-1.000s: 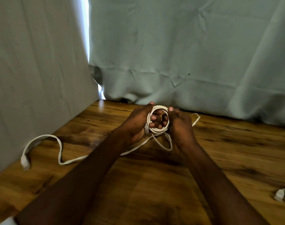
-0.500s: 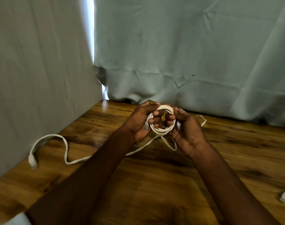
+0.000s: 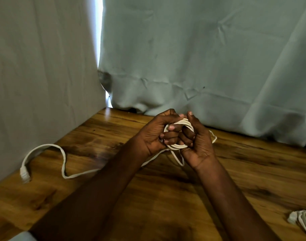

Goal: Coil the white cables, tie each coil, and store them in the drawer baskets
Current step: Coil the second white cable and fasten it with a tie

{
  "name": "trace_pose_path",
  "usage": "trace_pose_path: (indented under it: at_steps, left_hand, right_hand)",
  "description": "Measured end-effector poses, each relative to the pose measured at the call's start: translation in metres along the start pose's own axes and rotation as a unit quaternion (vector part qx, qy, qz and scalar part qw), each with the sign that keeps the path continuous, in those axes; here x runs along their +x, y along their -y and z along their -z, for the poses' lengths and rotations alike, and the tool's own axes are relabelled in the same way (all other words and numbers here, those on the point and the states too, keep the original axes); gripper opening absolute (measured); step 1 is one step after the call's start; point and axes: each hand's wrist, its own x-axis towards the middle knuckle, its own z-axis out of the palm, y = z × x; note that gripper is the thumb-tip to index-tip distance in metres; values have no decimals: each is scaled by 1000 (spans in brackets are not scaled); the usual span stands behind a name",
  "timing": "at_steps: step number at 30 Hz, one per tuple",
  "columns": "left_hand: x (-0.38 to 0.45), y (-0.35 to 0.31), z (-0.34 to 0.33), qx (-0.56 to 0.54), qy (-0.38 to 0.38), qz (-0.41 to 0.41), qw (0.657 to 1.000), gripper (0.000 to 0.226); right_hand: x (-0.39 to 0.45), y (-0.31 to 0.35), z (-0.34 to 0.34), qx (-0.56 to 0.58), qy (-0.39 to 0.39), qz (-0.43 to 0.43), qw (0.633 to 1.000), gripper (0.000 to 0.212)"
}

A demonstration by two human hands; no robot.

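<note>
A small coil of white cable (image 3: 179, 146) is held above the wooden table (image 3: 166, 197) between both hands. My left hand (image 3: 155, 133) grips its left side, with fingers curled through the loop. Against the coil's right side my right hand (image 3: 198, 145) is closed, thumb up. The cable's loose tail (image 3: 63, 160) runs left across the table in a curve and ends in a white plug (image 3: 24, 176) near the left edge. A short loop of cable (image 3: 213, 137) pokes out behind my right hand. No drawer or basket is in view.
Grey-green cloth (image 3: 201, 58) hangs behind the table and along its left side (image 3: 35, 84). Another bunch of white cable (image 3: 303, 221) lies at the table's right edge, partly cut off by the frame.
My hands have closed tighter around the coil, squeezing the round loop narrower. The loose tail and its plug on the left have barely shifted.
</note>
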Motion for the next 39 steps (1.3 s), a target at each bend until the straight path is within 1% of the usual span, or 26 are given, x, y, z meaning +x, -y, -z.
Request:
trace_pose_path:
  at_steps: [4,7,9,10,13,15,16,18,20,23,26,27,29,31,32,33,34,35,37,39]
  left_hand:
    - [-1,1,3,-16,24,7,1000,33]
    - [-2,1,7,15,36,12,999,29]
    - [-1,1,7,32,39,14,999,21]
    - [-2,1,6,35,41,17,998,19]
    - [-4,3,1,47,45,31,997,23]
    - [-7,1,-8,57,45,46,996,25]
    - [-8,0,-12,60,44,53,996,26]
    - [-9,-3,-25,71,41,70,994,33]
    - [-4,0,-37,72,40,83,993,39]
    - [6,12,-57,81,26,68,994,41]
    - [16,33,-80,82,18,43,996,44]
    - [19,42,-92,77,22,40,996,42]
    - [24,63,-115,84,18,18,996,30]
    - [30,84,-138,91,-7,-7,996,21]
    - [33,97,-152,86,-12,-8,996,22]
    - [36,109,-164,77,-10,-6,997,23]
    - [41,122,-176,63,-2,-2,998,25]
    - [47,135,-188,47,4,4,999,26]
    - [61,158,-207,20,9,8,1000,27]
    - [75,177,-220,16,6,8,1000,26]
  right_hand:
    - [2,2,2,-1,4,-16,1000,44]
    - [2,2,4,-41,-9,8,999,47]
    - [3,2,8,-49,-35,31,998,48]
    - [5,3,9,-60,-49,37,996,51]
    - [4,3,11,-72,-72,28,994,59]
    - [-6,10,7,-72,-77,39,994,55]
    - [-10,14,4,-78,-84,53,992,50]
    - [-19,22,-1,-102,-123,97,982,37]
    - [-26,28,-5,-118,-154,139,971,30]
    - [-42,43,-10,-158,-194,174,952,32]
    - [-67,70,-7,-233,-222,204,924,32]
    - [-79,79,-2,-266,-231,213,911,31]
    - [-105,98,9,-336,-245,228,880,28]
    - [-131,116,23,-423,-256,245,834,28]
    - [-147,128,29,-480,-271,257,794,29]
    - [-162,139,36,-538,-292,270,744,29]
    - [-178,150,42,-583,-316,285,692,28]
    - [-193,162,50,-609,-341,301,650,27]
    - [-223,184,73,-620,-406,316,592,24]
    - [-253,206,108,-620,-486,281,549,21]
